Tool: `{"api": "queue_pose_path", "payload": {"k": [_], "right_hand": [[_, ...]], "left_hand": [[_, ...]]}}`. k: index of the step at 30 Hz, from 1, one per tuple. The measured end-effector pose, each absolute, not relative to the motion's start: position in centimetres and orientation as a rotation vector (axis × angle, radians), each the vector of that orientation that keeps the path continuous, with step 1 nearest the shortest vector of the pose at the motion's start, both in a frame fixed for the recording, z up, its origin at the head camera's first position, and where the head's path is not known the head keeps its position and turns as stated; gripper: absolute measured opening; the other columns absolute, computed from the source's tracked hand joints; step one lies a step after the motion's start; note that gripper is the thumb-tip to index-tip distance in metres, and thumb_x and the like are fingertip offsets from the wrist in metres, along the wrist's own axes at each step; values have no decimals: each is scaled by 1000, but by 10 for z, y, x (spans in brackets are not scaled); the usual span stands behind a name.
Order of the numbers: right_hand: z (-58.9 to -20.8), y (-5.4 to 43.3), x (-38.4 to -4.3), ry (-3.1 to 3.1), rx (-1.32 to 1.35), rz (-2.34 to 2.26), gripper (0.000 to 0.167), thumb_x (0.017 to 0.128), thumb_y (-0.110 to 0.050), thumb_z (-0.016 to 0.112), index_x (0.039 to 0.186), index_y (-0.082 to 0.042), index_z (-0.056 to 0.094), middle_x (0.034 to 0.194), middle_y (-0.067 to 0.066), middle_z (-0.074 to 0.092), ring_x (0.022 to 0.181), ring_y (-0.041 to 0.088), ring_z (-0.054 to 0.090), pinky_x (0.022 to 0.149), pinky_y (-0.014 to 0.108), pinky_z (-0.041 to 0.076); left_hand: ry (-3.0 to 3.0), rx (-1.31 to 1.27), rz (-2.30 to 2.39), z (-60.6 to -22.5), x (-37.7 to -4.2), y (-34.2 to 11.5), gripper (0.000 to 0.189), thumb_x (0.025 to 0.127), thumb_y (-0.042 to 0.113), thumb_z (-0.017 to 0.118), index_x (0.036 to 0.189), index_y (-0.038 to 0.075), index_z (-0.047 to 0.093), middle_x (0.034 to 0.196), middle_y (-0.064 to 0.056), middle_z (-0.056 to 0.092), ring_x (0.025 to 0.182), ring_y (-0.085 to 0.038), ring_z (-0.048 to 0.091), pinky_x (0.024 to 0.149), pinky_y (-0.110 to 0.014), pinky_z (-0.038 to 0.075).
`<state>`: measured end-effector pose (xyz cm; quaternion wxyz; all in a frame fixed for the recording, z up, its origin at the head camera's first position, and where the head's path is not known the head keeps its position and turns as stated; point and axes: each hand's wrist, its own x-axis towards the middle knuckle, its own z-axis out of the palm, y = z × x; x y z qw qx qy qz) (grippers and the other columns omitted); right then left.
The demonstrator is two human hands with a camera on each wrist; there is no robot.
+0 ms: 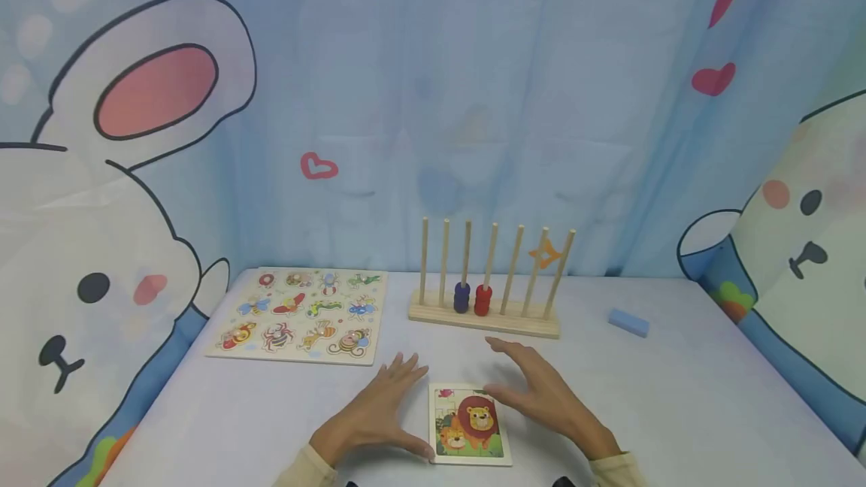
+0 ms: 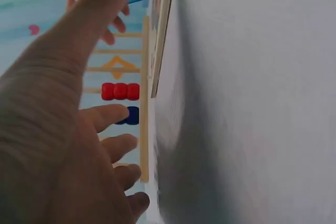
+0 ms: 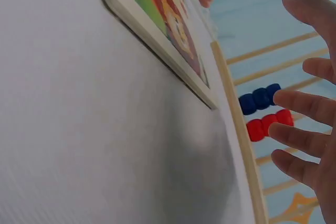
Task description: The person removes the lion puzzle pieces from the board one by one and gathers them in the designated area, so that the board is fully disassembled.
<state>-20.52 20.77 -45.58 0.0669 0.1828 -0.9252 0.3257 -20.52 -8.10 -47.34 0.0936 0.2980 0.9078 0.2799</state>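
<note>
A small lion picture puzzle (image 1: 480, 442) in a pale wooden frame lies flat on the white table, between the two hands in the head view. On its left side is my left hand (image 1: 382, 412), fingers spread, with the thumb tip right at the frame's lower left corner. My right hand (image 1: 541, 393) hovers on the other side, fingers extended and thumb tip overlapping the upper right corner. Neither hand grips anything. In the right wrist view the puzzle's edge (image 3: 157, 51) shows thick and pale, with the right fingers (image 3: 302, 135) apart from it.
Behind the puzzle stands a wooden peg rack (image 1: 483, 319) with upright rods, holding blue beads (image 1: 461, 297) and red beads (image 1: 482, 300). A wooden insect puzzle board (image 1: 304, 316) lies at the back left. A blue block (image 1: 628, 322) sits at the right. A printed curtain (image 1: 379, 96) hangs behind.
</note>
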Motion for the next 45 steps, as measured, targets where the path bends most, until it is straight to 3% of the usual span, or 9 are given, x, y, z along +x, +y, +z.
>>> {"api": "queue_pose_path", "payload": {"k": [11,18,31,38,45], "right_hand": [[-474,184,-215,-2734,897,1134,51,84,-42,72,125,-13,62,123,0,64,106,21,58,90,43,51],[-481,173,-219,-2755,986,1113,43,87,-40,69,123,-17,63,116,-2,65,100,19,55,86,36,49],[-486,164,-221,-2801,995,988,29,88,-40,68,113,-26,69,111,-6,57,99,15,46,84,38,44],[-488,162,-222,-2736,1014,943,17,89,-26,66,105,-29,71,108,-6,56,96,14,45,81,39,43],[-489,159,-222,-2716,1002,870,22,90,-14,61,102,-30,71,105,-7,56,95,14,45,81,40,43]], "left_hand": [[2792,968,661,-486,-199,-78,114,57,66,80,148,13,37,157,-16,22,144,-42,11,116,-61,8],[2804,951,656,-486,-197,-75,111,58,68,79,147,16,38,157,-16,22,145,-41,10,116,-61,7],[2807,935,662,-493,-200,-75,109,59,70,77,148,21,37,159,-12,19,146,-38,6,117,-58,4],[2805,934,658,-490,-200,-75,109,59,69,77,148,21,37,159,-12,19,146,-39,6,117,-58,5],[2810,938,648,-491,-200,-75,109,59,69,77,148,21,38,159,-12,19,146,-39,7,117,-58,6]]}}
